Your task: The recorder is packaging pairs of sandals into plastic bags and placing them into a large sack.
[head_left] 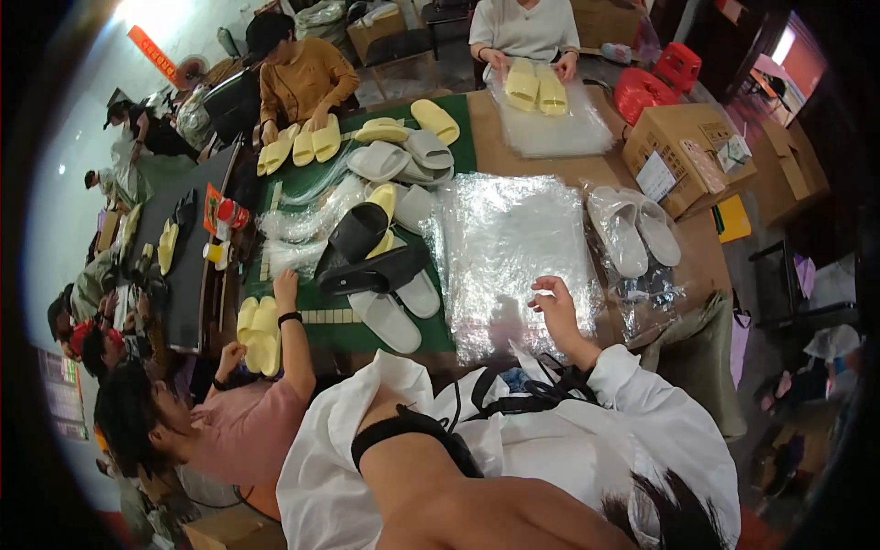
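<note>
My right hand (557, 312) is raised over a stack of clear plastic bags (518, 238), fingers apart and slightly curled, with nothing in them. Large and close at the lower edge is my left hand (486, 509), a black band round its wrist. Its fingers are out of sight. Right of the bags lies a pair of white slippers (632, 229) on clear plastic. On the left side of the stack, black slippers (380, 261) rest across white slippers (390, 316), with grey slippers (403, 160) and yellow slippers (385, 203) heaped behind.
At left, a person in a pink top handles yellow slippers (259, 335). Across the table, one person works over more yellow slippers (316, 142); another holds a yellow pair (536, 87) above clear bags. A cardboard box (683, 147) stands at the right edge, red stools (655, 82) behind.
</note>
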`<state>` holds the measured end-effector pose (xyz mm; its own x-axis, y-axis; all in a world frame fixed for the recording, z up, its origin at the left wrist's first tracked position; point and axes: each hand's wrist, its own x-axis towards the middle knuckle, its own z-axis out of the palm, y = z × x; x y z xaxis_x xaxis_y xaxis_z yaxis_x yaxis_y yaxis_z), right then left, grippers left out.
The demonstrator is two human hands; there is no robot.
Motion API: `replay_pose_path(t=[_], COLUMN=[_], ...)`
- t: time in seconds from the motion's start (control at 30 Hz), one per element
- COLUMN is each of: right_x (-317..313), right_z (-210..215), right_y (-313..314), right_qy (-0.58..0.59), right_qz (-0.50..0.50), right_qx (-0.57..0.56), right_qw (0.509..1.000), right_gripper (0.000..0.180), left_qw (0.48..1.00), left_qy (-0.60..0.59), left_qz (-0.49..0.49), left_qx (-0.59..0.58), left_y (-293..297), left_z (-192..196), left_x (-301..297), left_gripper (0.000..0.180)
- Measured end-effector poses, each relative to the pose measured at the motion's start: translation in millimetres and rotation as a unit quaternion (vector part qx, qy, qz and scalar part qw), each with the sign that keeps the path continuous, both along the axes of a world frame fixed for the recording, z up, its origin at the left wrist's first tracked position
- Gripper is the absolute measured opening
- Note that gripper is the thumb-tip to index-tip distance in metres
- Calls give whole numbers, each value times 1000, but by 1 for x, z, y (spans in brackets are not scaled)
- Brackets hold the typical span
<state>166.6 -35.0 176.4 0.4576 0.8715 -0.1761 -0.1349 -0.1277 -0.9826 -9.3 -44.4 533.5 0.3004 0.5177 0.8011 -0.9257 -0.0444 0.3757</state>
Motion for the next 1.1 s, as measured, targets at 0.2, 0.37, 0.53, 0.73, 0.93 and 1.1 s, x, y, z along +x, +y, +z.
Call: replay_pose_path(t=[0.2, 0.37, 0.53, 0.73, 0.93, 1.1], right_x=[1, -1, 11, 16, 28, 33], right_z=[-14, -26, -25, -20, -22, -26], right_y=[-3, -26, -49, -63, -78, -72], right_qy=[0, 32, 58, 76, 114, 93], right_qz=[-49, -30, -58, -64, -63, -42], right_qx=[7, -32, -93, -91, -125, -127], right_qw=[999, 999, 992, 991, 984, 987], right_gripper=[23, 13, 15, 12, 12, 13], left_qw=[959, 606, 251, 197, 338, 422], left_qy=[280, 561, 773, 658, 586, 540], left_qz=[11, 462, 499, 571, 544, 445], left_qx=[-35, -324, -301, -449, -497, -577], left_y=[83, 249, 277, 273, 273, 250], left_z=[-78, -321, -379, -381, -378, -387], left_x=[-30, -72, -79, -91, -95, -64], left_gripper=[42, 79, 111, 101, 87, 109])
